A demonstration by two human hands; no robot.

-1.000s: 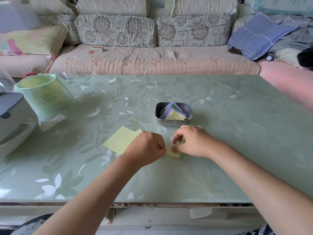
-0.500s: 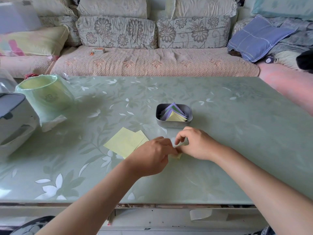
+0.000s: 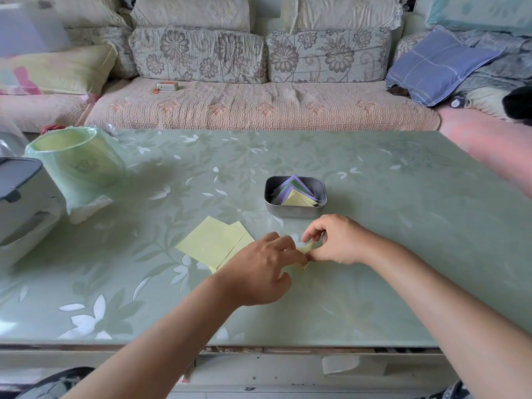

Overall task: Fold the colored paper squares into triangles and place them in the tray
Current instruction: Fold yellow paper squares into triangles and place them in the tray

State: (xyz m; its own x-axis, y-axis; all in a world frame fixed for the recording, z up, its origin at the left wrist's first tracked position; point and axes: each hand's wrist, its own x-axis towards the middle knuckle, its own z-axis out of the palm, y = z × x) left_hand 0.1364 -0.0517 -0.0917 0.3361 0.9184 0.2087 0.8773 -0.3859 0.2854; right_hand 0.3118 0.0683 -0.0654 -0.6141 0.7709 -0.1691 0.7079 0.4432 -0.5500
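Note:
A small metal tray [image 3: 296, 211] stands mid-table with several folded purple, green and yellow paper triangles [image 3: 294, 193] in it. Just in front of it, my left hand [image 3: 260, 269] and my right hand [image 3: 336, 240] meet over a small yellow paper piece [image 3: 305, 249]. Both pinch it between them, and most of it is hidden by the fingers. To the left of my left hand lies a short stack of flat yellow paper squares [image 3: 214, 243].
A pale green bin with a plastic liner [image 3: 75, 164] and a grey-and-white appliance [image 3: 24, 203] stand at the table's left. The green floral table top [image 3: 403, 226] ends near my arms. A sofa with cushions runs behind the table.
Both hands have shifted slightly while working the yellow paper. My left hand's fingers have loosened and spread, and the paper now shows raised between the fingertips.

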